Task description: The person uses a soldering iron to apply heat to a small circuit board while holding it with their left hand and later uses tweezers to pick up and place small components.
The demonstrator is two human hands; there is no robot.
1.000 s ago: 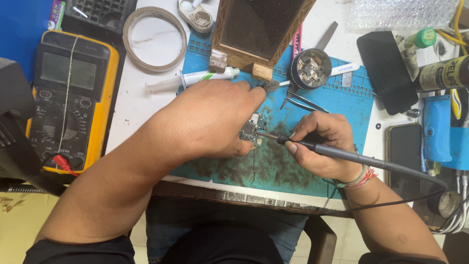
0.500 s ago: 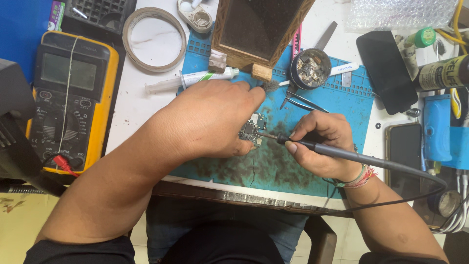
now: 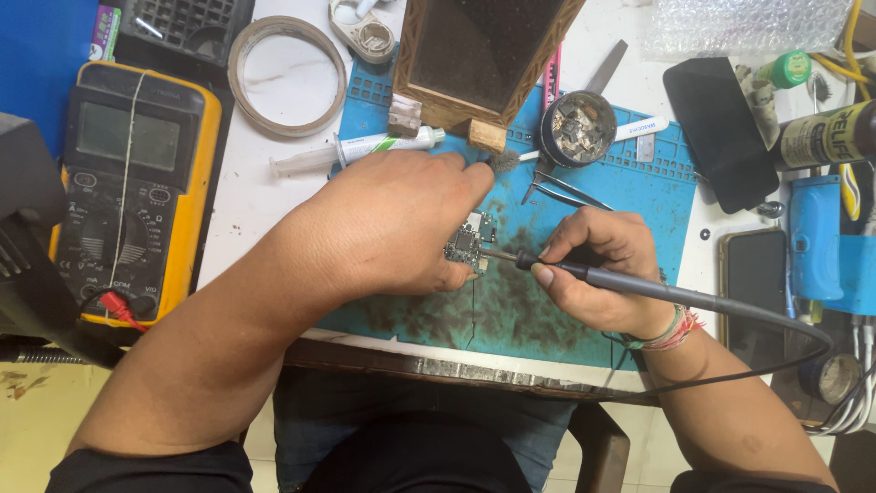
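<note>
At the far left, a yellow-cased multimeter [image 3: 128, 183] lay flat on the white surface [image 3: 239, 212], a red probe plug [image 3: 117, 305] seated in its lower edge. Just right of it, near the top, a roll of tape [image 3: 286, 75] lay on its side, and below that a syringe of paste [image 3: 360, 149] pointed rightward onto the blue work mat [image 3: 630, 196].

The left hand [image 3: 392, 224] lay palm down over the mat, its grip closed on a small circuit board [image 3: 468, 242]; the fingers covered most of the board, so only its right end showed, resting on the soot-darkened middle of the mat. Above the hand stood a wooden-framed box [image 3: 479, 55], with a small wooden block [image 3: 486, 135] at its lower corner.

The right hand [image 3: 607, 274] was curled shut around a soldering iron [image 3: 630, 285], held like a pen, with the metal tip touching the exposed end of the board. Its black cable [image 3: 776, 319] ran off rightward past a thread bracelet [image 3: 671, 330] on the wrist. Behind this hand, tweezers [image 3: 566, 187] lay on the mat beneath a round tin of metal scraps [image 3: 578, 128].

Farther right, a black phone [image 3: 721, 132] lay face down, another phone [image 3: 756, 283] sat below it, and a blue holder [image 3: 817, 242] stood at the edge.
</note>
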